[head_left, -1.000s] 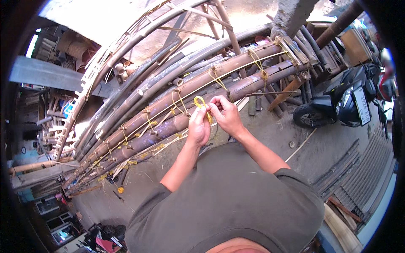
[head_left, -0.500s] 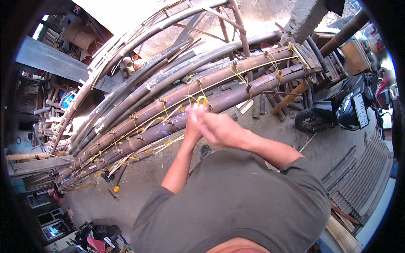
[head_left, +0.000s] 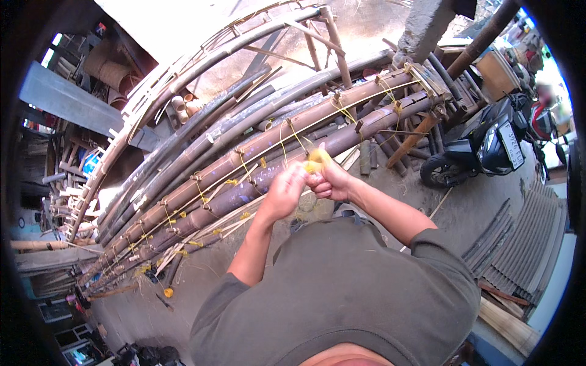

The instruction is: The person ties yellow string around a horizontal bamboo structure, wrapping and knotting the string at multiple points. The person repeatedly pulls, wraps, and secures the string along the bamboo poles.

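Observation:
In front of my chest, my two hands meet beside the nearer brown bamboo pole [head_left: 268, 177]. Curled round a small loop bundle of yellow twine [head_left: 315, 161] is my right hand [head_left: 331, 180], with its thumb up along the bundle. My left hand [head_left: 285, 190] is closed, its fingertips up against the right hand; blur hides what it pinches. A second bamboo pole [head_left: 256, 148] runs parallel just beyond. Yellow twine ties and short pegs sit at intervals along both poles, with thin pale strips between them.
More long bamboo poles [head_left: 244, 119] lie behind, below a curved bamboo frame [head_left: 244, 41]. A black motorcycle [head_left: 482, 152] stands at the right, with corrugated sheets [head_left: 519, 247] near it. A yellow twine ball [head_left: 168, 293] and a knife-like tool [head_left: 163, 302] lie on the floor.
Both hands have shifted right and a little nearer to me. The right hand, blurred and partly spread before, now grips the yellow bundle, and the hands sit side by side instead of overlapping.

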### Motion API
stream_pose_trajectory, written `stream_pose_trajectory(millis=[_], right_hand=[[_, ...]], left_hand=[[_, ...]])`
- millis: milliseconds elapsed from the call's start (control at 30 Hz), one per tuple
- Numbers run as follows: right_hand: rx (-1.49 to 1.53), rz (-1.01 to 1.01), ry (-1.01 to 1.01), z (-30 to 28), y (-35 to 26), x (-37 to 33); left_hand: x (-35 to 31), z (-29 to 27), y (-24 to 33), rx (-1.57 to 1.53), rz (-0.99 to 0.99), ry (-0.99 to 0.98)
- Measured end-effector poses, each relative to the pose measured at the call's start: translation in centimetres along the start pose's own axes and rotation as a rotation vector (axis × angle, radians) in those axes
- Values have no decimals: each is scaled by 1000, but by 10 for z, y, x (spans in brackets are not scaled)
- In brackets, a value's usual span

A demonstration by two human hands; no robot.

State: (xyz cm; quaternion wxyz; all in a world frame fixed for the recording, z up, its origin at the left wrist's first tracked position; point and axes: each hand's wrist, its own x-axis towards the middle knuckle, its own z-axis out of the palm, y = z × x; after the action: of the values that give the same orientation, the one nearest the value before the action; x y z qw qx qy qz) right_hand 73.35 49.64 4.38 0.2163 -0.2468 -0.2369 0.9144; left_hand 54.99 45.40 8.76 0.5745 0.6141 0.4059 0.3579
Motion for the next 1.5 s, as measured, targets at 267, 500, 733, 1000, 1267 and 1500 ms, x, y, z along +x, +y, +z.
stream_pose_trajectory(millis=[267,500,733,1000,1267,1500], right_hand=[[-149,-218,-54,24,24,4],[-1050,-299,48,77,-24,-11],[-629,-53,248,35,-27,8],[-304,26,123,-2,-27,1],[-1370,-850,629,5,3,15],[-1109,-71,604,-143,84,34]], left_hand=[[30,-50,-44,-75,-50,143],[28,-28,-61,-305,-175,66],[7,-20,-61,14,-247,-298],[9,-2,-49,-188,-316,-362],[111,-49,-81,-174,-82,564],[82,-61,-53,-571,30,830]])
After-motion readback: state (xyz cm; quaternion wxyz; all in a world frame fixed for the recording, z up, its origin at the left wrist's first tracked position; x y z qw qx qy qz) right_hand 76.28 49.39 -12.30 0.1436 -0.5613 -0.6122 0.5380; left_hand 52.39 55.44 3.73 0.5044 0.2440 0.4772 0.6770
